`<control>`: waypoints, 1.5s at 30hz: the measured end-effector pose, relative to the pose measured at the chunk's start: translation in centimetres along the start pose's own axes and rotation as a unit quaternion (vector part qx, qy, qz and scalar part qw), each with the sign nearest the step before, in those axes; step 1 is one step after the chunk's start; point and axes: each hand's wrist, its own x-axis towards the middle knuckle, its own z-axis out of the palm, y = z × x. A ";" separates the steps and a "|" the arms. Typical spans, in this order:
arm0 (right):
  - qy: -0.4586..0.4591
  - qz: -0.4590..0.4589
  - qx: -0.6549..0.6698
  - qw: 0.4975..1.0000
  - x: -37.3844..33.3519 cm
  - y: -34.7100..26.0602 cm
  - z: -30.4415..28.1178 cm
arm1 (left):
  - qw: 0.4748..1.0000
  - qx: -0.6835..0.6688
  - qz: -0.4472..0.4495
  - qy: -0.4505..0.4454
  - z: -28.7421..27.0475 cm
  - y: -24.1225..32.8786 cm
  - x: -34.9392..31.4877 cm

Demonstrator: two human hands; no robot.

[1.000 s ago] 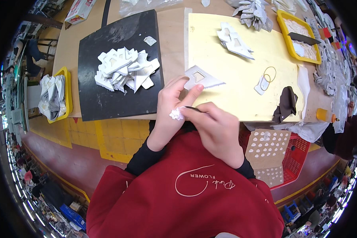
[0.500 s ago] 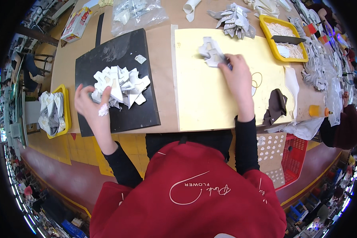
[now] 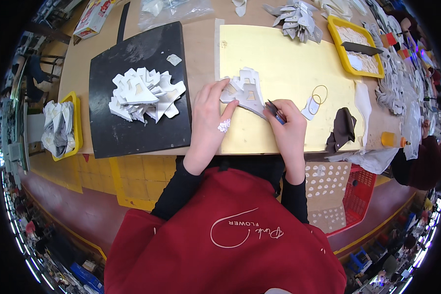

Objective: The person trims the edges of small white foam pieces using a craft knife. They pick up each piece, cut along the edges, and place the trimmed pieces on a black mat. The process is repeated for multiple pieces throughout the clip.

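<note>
Over the pale yellow sheet [image 3: 250, 137], my left hand [image 3: 208, 117] grips the left edge of a few overlapping grey-white shoe-upper pieces [image 3: 250, 93] between thumb and fingers. The pieces have small beige patches. My right hand [image 3: 288, 122] is closed around a small dark, pointed tool [image 3: 275, 111] with a blue part. Its tip is at the right edge of the pieces; most of the tool is hidden in my fingers, so its kind is unclear. To the left, a heap of similar white pieces [image 3: 142, 93] lies on a black board [image 3: 132, 142].
Rubber bands [image 3: 320, 95], a white tag [image 3: 309, 108] and a dark brown scrap [image 3: 344, 125] lie right of my hand. A yellow tray [image 3: 353, 71] with a dark divider stands far right. Another yellow tray [image 3: 77, 122] holds pieces at left. Grey pieces [image 3: 299, 22] are stacked at the back.
My left hand has left the heap on the black board and moved right, onto the pieces. My right hand has come lower and nearer, and the pieces now lie closer to me.
</note>
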 end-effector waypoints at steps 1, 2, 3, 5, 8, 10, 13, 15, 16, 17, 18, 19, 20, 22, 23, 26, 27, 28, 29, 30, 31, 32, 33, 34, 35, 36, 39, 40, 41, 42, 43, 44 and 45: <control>0.018 0.008 0.043 0.999 -0.2 0.1 -0.1 | 0.999 0.029 0.026 0.027 -0.1 0.4 -0.1; 0.036 0.016 0.087 0.995 -0.5 0.0 0.0 | 0.995 0.061 0.052 0.053 -0.2 0.8 -0.3; 0.054 0.024 0.130 0.990 -0.8 0.0 0.1 | 0.997 0.046 0.044 0.038 -0.1 1.0 -0.3; 0.049 0.019 0.117 0.992 -1.1 0.1 0.1 | 0.999 0.019 0.029 0.008 0.2 1.4 -0.5; 0.045 -0.012 0.121 0.992 -1.4 -0.6 0.5 | 0.997 -0.057 -0.024 -0.047 1.6 0.8 -0.9; 0.041 -0.023 0.122 0.991 -1.7 -1.3 0.6 | 0.987 -0.101 -0.089 -0.089 1.4 1.1 -1.1; 0.065 -0.024 0.094 0.993 -1.9 -1.8 0.7 | 0.930 -0.284 -0.185 -0.140 0.5 0.9 -2.2; -0.015 0.054 0.176 0.983 -2.4 -0.9 0.2 | 0.862 -0.409 -0.237 -0.181 -1.0 1.1 -2.6; -0.055 0.093 0.215 0.970 -2.8 -0.6 -0.1 | 0.827 -0.455 -0.258 -0.208 -2.0 1.4 -2.6; -0.075 0.111 0.279 0.951 -3.0 -1.0 -0.3 | 0.788 -0.498 -0.277 -0.232 -3.0 2.0 -2.6; -0.095 0.128 0.341 0.926 -3.2 -1.6 -0.7 | 0.801 -0.488 -0.270 -0.218 -3.6 2.5 -2.6; -0.115 0.145 0.401 0.897 -3.3 -2.4 -1.2 | 0.797 -0.498 -0.262 -0.218 -4.0 2.8 -2.8; -0.131 0.153 0.483 0.852 -3.3 -3.4 -1.4 | 0.792 -0.509 -0.253 -0.221 -4.3 3.0 -2.9; -0.157 0.177 0.553 0.799 -3.2 -3.6 -1.1 | 0.771 -0.551 -0.230 -0.223 -4.7 3.2 -3.0; -0.169 0.189 0.586 0.769 -2.9 -3.7 -0.9 | 0.753 -0.581 -0.215 -0.225 -4.9 3.3 -2.8; -0.208 0.223 0.688 0.658 -3.2 -3.7 0.9 | 0.728 -0.633 -0.192 -0.181 -4.7 4.7 -2.4; -0.220 0.234 0.726 0.608 -3.3 -3.7 1.3 | 0.734 -0.630 -0.188 -0.168 -4.7 4.8 -2.5; -0.207 0.242 0.710 0.629 -3.4 -3.9 1.5 | 0.741 -0.627 -0.183 -0.154 -4.7 4.9 -2.5; -0.204 0.246 0.684 0.656 -3.5 -4.0 1.5 | 0.756 -0.611 -0.180 -0.151 -4.7 4.7 -2.8; -0.200 0.250 0.658 0.682 -3.5 -4.1 1.3 | 0.773 -0.595 -0.177 -0.136 -4.5 4.5 -3.0; -0.196 0.254 0.631 0.707 -3.5 -4.3 1.2 | 0.788 -0.578 -0.174 -0.121 -4.4 4.3 -3.2; -0.157 0.231 0.586 0.761 -3.6 -5.0 1.1 | 0.805 -0.561 -0.171 -0.094 -4.0 4.1 -3.4; -0.116 0.207 0.538 0.809 -3.7 -6.1 1.1 | 0.820 -0.543 -0.168 -0.066 -3.9 4.0 -3.4; -0.074 0.181 0.485 0.852 -3.9 -6.6 1.1 | 0.819 -0.544 -0.175 -0.057 -3.8 3.9 -3.3; -0.061 0.112 0.393 0.910 -4.0 -6.3 0.9 | 0.817 -0.544 -0.183 -0.046 -3.8 3.9 -3.2; -0.046 0.041 0.295 0.953 -4.1 -5.7 0.5 | 0.816 -0.545 -0.190 -0.035 -3.8 3.9 -3.1; -0.022 -0.070 0.163 0.984 -4.2 -6.1 -0.4 | 0.828 -0.525 -0.188 -0.056 -4.1 3.9 -3.0; -0.025 -0.078 0.156 0.984 -4.2 -6.4 -0.6 | 0.833 -0.519 -0.183 -0.057 -4.2 3.9 -3.0; -0.027 -0.086 0.149 0.985 -4.3 -6.5 -0.6 | 0.838 -0.513 -0.176 -0.059 -4.3 3.9 -3.0; -0.020 -0.098 0.156 0.983 -4.2 -6.5 -0.6 | 0.843 -0.507 -0.169 -0.060 -4.3 3.9 -3.0; -0.013 -0.110 0.163 0.980 -4.1 -6.4 -0.4 | 0.841 -0.509 -0.173 -0.060 -4.3 4.0 -2.9; -0.009 -0.123 0.171 0.978 -4.0 -6.3 -0.3 | 0.840 -0.510 -0.178 -0.056 -4.4 4.1 -2.9; -0.013 -0.121 0.175 0.977 -4.1 -6.4 -0.3 | 0.838 -0.511 -0.182 -0.052 -4.4 4.2 -2.9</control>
